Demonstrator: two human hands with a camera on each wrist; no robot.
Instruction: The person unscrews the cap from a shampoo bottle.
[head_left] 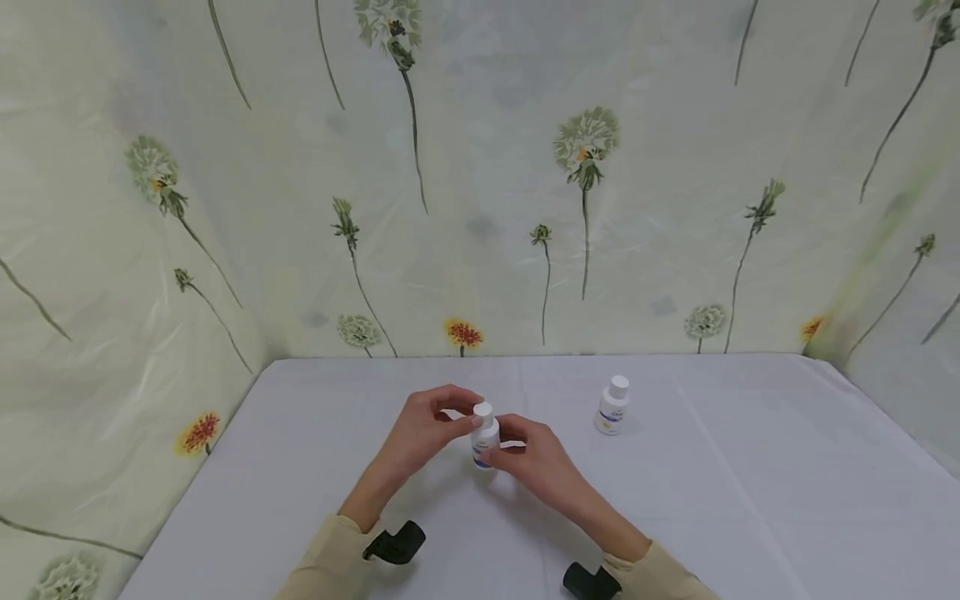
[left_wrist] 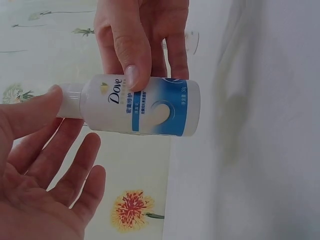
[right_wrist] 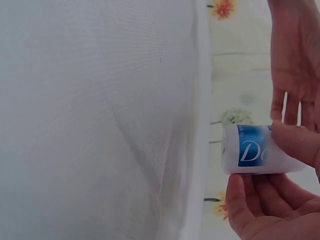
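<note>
A small white Dove bottle (head_left: 485, 448) with a blue and white label is held upright over the table, between both hands. My left hand (head_left: 433, 423) pinches its white cap (left_wrist: 71, 100) between thumb and forefinger. The other left fingers are spread loosely in the left wrist view. Gripping the bottle's body is my right hand (head_left: 542, 463), thumb on the label side and fingers around the opposite side. In the right wrist view the base end of the bottle (right_wrist: 250, 150) shows, with the thumb over part of its lettering.
A second white bottle (head_left: 612, 406) with a white cap stands to the right, farther back. White cloth covers the table (head_left: 712, 500). A flower-printed sheet (head_left: 487, 167) hangs behind and along both sides. Each wrist wears a black camera (head_left: 397, 543).
</note>
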